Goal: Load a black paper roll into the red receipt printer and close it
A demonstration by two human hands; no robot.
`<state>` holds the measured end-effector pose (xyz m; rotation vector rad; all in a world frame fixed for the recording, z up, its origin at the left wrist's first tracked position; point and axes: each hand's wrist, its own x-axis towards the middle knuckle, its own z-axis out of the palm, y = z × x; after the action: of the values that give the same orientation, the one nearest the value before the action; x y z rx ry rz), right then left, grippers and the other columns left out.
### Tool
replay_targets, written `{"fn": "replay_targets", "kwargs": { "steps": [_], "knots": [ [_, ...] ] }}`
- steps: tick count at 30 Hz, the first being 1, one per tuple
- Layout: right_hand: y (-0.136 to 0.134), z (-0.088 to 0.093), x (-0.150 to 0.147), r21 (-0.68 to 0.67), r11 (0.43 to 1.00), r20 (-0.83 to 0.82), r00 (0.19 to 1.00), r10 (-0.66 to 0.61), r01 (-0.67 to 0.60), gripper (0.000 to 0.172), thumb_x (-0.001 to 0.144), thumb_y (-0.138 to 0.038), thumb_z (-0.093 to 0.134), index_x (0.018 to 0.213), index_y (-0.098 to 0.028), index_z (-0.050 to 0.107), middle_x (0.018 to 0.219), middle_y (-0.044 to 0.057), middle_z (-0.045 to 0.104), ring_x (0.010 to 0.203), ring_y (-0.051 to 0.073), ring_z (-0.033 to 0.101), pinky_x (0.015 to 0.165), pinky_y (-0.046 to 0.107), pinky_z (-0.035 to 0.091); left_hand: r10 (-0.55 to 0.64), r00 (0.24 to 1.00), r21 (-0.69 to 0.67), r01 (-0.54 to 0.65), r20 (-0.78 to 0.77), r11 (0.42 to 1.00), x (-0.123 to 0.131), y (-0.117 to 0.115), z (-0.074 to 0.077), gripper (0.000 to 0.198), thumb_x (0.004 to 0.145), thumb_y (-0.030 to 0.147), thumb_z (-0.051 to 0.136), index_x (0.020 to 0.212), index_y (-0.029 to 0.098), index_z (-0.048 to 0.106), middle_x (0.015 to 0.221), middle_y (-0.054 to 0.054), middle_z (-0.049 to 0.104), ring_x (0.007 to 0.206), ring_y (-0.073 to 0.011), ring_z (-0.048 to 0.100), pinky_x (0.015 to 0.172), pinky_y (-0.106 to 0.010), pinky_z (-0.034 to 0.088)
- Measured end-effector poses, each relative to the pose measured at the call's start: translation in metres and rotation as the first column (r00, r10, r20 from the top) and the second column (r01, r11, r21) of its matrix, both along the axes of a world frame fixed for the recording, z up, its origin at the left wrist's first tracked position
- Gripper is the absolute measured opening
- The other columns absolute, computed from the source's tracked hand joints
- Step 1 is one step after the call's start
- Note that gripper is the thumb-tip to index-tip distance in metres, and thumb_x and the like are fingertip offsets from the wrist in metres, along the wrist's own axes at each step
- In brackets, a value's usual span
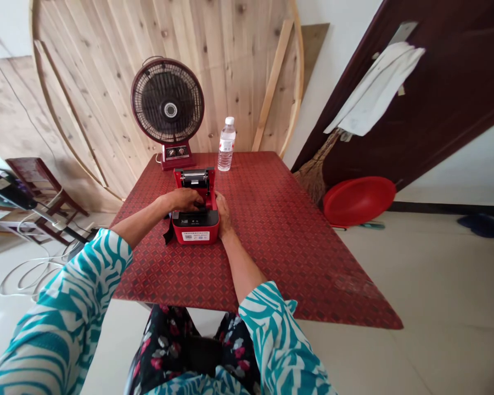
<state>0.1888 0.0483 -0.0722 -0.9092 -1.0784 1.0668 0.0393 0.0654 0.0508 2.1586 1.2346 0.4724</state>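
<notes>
A red and black label printer (195, 219) stands on the table with its lid (194, 178) raised, showing a dark roller under it. My left hand (186, 199) reaches into the printer's compartment from the left. Its fingers curl downward inside, and whatever they pinch is hidden. Against the printer's right side lies my right hand (223, 215), gripping the red casing, with part of its fingers out of sight behind the wall. A white label with print (195, 236) is on the printer's front. A black strap (168, 233) hangs at its left side.
Behind the printer, a dark red fan (168, 104) and a water bottle (226, 145) stand on the red patterned table (288, 241). Off to the right are a straw broom (316, 170), a red basin (359, 201) and a hanging white cloth (374, 90). A wooden chair (37, 192) and cables are at left.
</notes>
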Motion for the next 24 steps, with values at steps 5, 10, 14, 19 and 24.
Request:
{"fn": "replay_targets", "kwargs": {
  "steps": [5, 10, 14, 19, 24],
  "knots": [
    [0.002, -0.002, -0.001, 0.0, 1.0, -0.006, 1.0, -0.004, 0.004, 0.056, 0.086, -0.064, 0.046, 0.122, -0.023, 0.062, 0.134, 0.008, 0.065, 0.128, 0.024, 0.055, 0.112, 0.042, 0.043, -0.015, 0.977, 0.04, 0.025, -0.213, 0.999, 0.004, -0.007, 0.005, 0.021, 0.057, 0.003, 0.072, 0.057, 0.022, 0.066, 0.056, 0.001, 0.058, 0.06, -0.0174, 0.055, 0.06, -0.025, 0.032],
    [0.001, 0.0, -0.001, 0.002, 1.0, -0.021, 1.0, -0.009, 0.01, 0.055, 0.087, -0.062, 0.045, 0.121, -0.022, 0.063, 0.13, 0.008, 0.067, 0.13, 0.024, 0.054, 0.112, 0.042, 0.042, 0.104, 0.928, 0.253, -0.01, -0.359, 0.967, 0.004, -0.022, 0.015, 0.026, 0.07, 0.013, 0.074, 0.093, 0.024, 0.074, 0.084, -0.006, 0.071, 0.086, -0.0253, 0.066, 0.07, -0.027, 0.041],
    [0.0, 0.0, 0.0, -0.002, 1.0, -0.009, 1.0, 0.017, -0.017, 0.055, 0.087, -0.061, 0.046, 0.122, -0.022, 0.062, 0.131, 0.007, 0.066, 0.129, 0.022, 0.054, 0.111, 0.04, 0.042, 0.126, 0.879, 0.387, 0.071, -0.459, 0.919, -0.001, -0.043, 0.026, 0.038, 0.081, 0.021, 0.068, 0.119, 0.03, 0.068, 0.109, -0.004, 0.073, 0.099, -0.0249, 0.068, 0.08, -0.03, 0.048],
    [-0.005, 0.007, 0.0, -0.021, 1.0, -0.004, 1.0, 0.01, -0.01, 0.053, 0.089, -0.057, 0.044, 0.123, -0.021, 0.061, 0.133, 0.009, 0.065, 0.127, 0.022, 0.055, 0.111, 0.039, 0.043, 0.159, 0.983, 0.474, -0.098, -0.089, 0.875, -0.032, -0.058, 0.028, 0.043, 0.079, 0.031, 0.071, 0.122, 0.026, 0.067, 0.103, -0.003, 0.075, 0.077, -0.0155, 0.067, 0.072, -0.027, 0.051],
    [-0.008, 0.008, 0.001, 0.012, 1.0, 0.044, 0.999, -0.011, 0.011, 0.05, 0.091, -0.054, 0.041, 0.122, -0.021, 0.062, 0.135, 0.01, 0.063, 0.129, 0.023, 0.053, 0.113, 0.042, 0.039, 0.236, 0.795, 0.243, -0.429, 0.558, 0.87, -0.078, -0.039, 0.012, 0.054, 0.069, 0.038, 0.075, 0.118, 0.016, 0.065, 0.093, -0.006, 0.074, 0.064, -0.0122, 0.06, 0.062, -0.026, 0.049]
  ]
}}
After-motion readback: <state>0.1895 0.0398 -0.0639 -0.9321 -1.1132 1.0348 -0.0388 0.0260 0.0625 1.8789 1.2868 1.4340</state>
